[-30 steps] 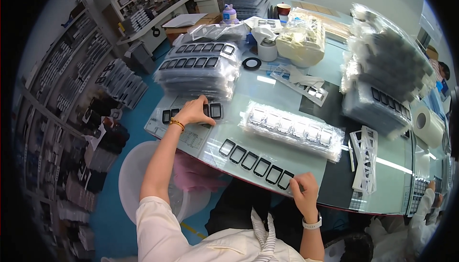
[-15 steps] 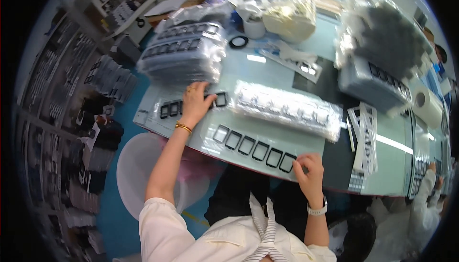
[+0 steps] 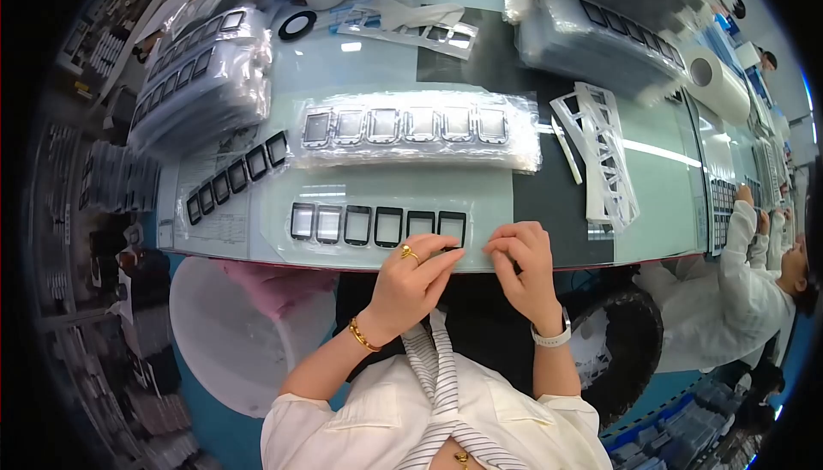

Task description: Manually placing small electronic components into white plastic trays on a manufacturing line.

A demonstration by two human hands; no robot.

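Observation:
Several black rectangular frames with clear centres [image 3: 388, 226] lie in a row along the table's front edge. Over the right end of this row is my left hand [image 3: 413, 286], its thumb and fingers brought together in a pinch. My right hand [image 3: 525, 268] faces it just to the right, fingers curled toward the thumb. A small gap separates the two sets of fingertips. Whatever either hand holds is too small to make out. Behind the row sits a clear plastic tray stack [image 3: 420, 131] with similar frames in its pockets. Further black frames [image 3: 236, 177] form a slanting row at left.
Wrapped tray stacks stand at the back left [image 3: 201, 75] and back right [image 3: 600, 37]. White cut-out strips [image 3: 600, 157] and a white stick [image 3: 566, 151] lie at right. A black tape ring [image 3: 297, 26] is farther back. A white bin [image 3: 231, 341] stands below; a co-worker [image 3: 737, 273] sits at right.
My left hand has left the slanting row and come to the right end of the front row. My right hand is now just right of that row's end. The view has turned rightward.

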